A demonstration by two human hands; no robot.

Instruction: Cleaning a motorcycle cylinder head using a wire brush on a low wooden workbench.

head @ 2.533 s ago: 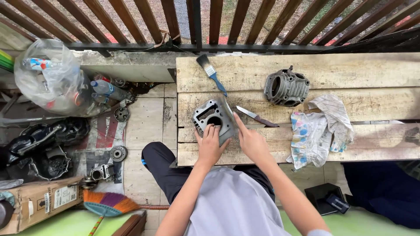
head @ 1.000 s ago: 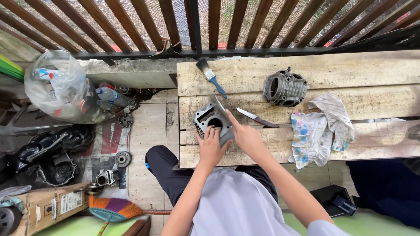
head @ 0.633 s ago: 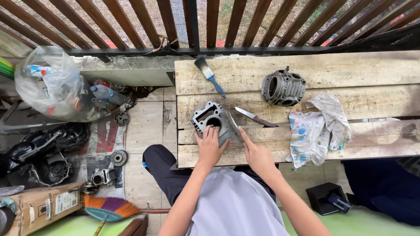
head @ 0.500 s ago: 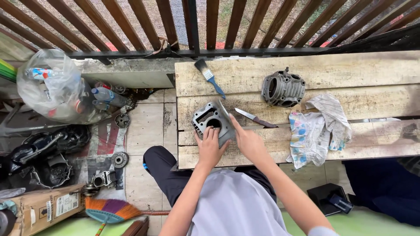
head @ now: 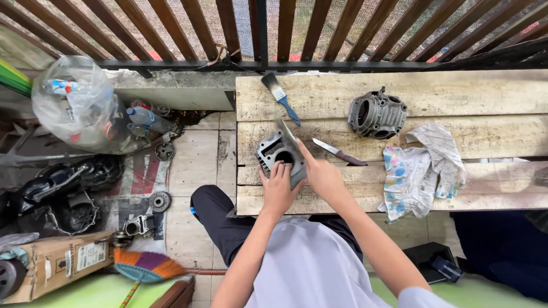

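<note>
L hand: your left hand (head: 278, 191) sits on near edge of the grey engine block (head: 281, 155), fingers spread flat on it, pressing/steadying rather than wrapped round.
R hand: your right hand (head: 322, 175) is closed round a thin flat blade tool (head: 287, 135); tip pokes up over block's top-right rim. Can't tell what kind of tool exactly.
Block pos: on middle plank of the wooden bench (head: 456, 100), left part, square face w/ round bore facing up.
Nearby on bench: blue-handled paintbrush (head: 281, 97) on far plank, just above block; knife (head: 339, 153) w/ dark handle lying just right of your R hand, not touching it.
Further right: 2nd finned cylinder part (head: 378, 115), well apart from block; crumpled printed rag (head: 423, 168) beside it, nearer edge.
Floor, L side: clear plastic bag (head: 77, 105) of bottles, dark engine covers (head: 63, 191), cardboard box (head: 54, 263), broom head (head: 142, 266).
</note>
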